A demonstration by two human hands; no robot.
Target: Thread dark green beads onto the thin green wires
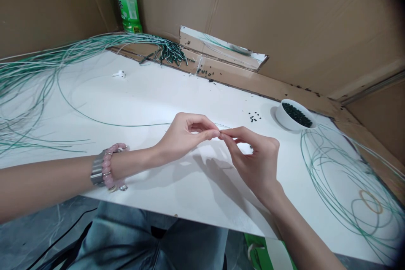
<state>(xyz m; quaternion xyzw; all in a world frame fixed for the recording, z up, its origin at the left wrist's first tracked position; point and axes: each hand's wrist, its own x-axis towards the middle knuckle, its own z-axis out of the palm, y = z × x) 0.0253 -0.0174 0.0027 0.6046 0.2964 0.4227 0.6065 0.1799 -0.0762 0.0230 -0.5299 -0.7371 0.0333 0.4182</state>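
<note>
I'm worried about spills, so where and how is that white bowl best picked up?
Probably around the outer wall of the white bowl, with the right hand coming from the near left. The bowl's rounded left side is exposed, while coiled green strands lie by its near right. It is open-topped and holds dark green pieces, so the grip should keep it level.

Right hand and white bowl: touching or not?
Apart. The head view plainly shows white tabletop between the right hand and the white bowl.
</note>
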